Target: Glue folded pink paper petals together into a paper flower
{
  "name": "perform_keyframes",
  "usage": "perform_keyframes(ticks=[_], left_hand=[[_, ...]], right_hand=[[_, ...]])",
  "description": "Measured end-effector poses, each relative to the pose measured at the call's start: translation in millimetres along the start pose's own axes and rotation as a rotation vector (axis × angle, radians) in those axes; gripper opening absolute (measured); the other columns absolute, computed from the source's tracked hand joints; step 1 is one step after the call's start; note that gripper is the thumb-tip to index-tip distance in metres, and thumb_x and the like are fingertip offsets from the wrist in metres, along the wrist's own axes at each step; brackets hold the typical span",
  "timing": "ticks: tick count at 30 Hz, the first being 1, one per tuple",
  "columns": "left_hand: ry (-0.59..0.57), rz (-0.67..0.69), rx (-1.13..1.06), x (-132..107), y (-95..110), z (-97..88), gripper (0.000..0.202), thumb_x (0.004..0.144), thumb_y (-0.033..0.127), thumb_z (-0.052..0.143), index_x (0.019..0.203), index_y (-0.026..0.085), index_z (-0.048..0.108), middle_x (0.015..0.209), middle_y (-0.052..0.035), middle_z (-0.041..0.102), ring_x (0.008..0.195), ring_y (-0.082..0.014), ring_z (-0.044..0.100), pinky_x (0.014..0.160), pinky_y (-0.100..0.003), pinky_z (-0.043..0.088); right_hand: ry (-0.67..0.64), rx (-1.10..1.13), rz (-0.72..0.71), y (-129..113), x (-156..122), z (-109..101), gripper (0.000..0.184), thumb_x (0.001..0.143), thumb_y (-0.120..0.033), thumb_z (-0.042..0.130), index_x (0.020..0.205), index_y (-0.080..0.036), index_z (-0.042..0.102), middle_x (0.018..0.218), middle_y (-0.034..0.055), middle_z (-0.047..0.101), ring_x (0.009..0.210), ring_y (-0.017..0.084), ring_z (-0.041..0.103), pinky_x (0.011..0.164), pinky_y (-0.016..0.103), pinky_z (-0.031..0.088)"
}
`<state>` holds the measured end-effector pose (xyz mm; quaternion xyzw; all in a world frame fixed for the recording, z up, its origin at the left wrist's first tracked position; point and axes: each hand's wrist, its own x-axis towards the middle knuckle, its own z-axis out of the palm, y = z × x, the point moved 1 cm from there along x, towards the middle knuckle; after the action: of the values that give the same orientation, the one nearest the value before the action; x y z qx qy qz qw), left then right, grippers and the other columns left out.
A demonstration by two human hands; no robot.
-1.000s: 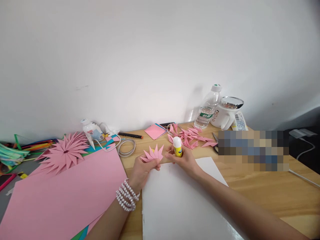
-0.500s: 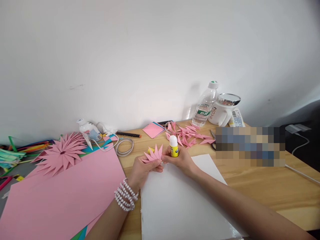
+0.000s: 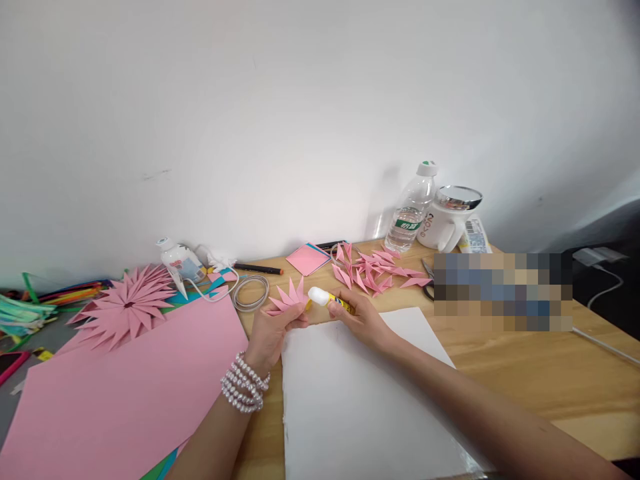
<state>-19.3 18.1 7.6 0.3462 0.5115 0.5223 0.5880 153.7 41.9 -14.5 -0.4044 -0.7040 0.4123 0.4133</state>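
My left hand (image 3: 275, 328) pinches a fan of pink folded paper points (image 3: 289, 296) between thumb and fingers. Across from it, my right hand (image 3: 359, 317) is wrapped round a yellow glue stick (image 3: 341, 303), whose white end tilts left toward the paper fan. A small yellow piece, perhaps the cap, shows beside the fan, partly hidden by the fingers. Both hands are over the back edge of a white board (image 3: 367, 393). Behind my right hand lies a pile of loose pink folded paper pieces (image 3: 373, 270).
Pink paper sheets (image 3: 135, 393) and a large pink paper flower (image 3: 125, 305) lie left. A white bottle (image 3: 183, 260), coiled cable (image 3: 250, 293), marker (image 3: 257, 269) and square papers (image 3: 307, 259) sit near the wall. Back right stand a water bottle (image 3: 410, 213) and white mug (image 3: 440, 223), with scissors (image 3: 429, 283) nearby.
My hands have drawn apart, the left moving left with the paper fan. The glue stick has tipped from upright to nearly level, its white end pointing left.
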Motion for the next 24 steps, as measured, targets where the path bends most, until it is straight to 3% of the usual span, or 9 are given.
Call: perform_keyframes(ticks=[7,15,24], left_hand=[[-0.043,0.048,0.079,-2.4,5.7,-0.3,0.016,0.059,0.023,0.075,0.066,0.010,0.068,0.058,-0.0017,0.065,0.055,-0.0111,0.059,0.055,-0.023,0.052],[0.080,0.151,0.175,-0.8,5.4,-1.1,0.018,0.056,0.026,0.075,0.060,0.010,0.067,0.051,-0.0022,0.063,0.048,-0.0130,0.058,0.050,-0.026,0.052],[0.083,0.166,0.251,-3.6,8.9,1.1,0.019,0.056,0.027,0.075,0.055,0.010,0.065,0.048,-0.0029,0.063,0.045,-0.0140,0.058,0.049,-0.027,0.054]], right_hand=[[-0.018,-0.113,-0.043,-1.3,-1.7,-1.9,0.027,0.082,-0.042,0.050,0.092,-0.018,0.060,0.080,0.0031,0.063,0.069,0.016,0.055,0.061,0.026,0.041],[0.074,-0.240,-0.113,-2.4,-2.9,-3.3,0.023,0.078,-0.040,0.056,0.087,-0.019,0.059,0.076,0.0025,0.064,0.063,0.015,0.055,0.056,0.025,0.040],[0.168,-0.315,-0.221,-0.3,-5.8,-1.6,0.021,0.074,-0.037,0.063,0.082,-0.018,0.056,0.070,0.0016,0.061,0.058,0.013,0.052,0.052,0.024,0.038]])
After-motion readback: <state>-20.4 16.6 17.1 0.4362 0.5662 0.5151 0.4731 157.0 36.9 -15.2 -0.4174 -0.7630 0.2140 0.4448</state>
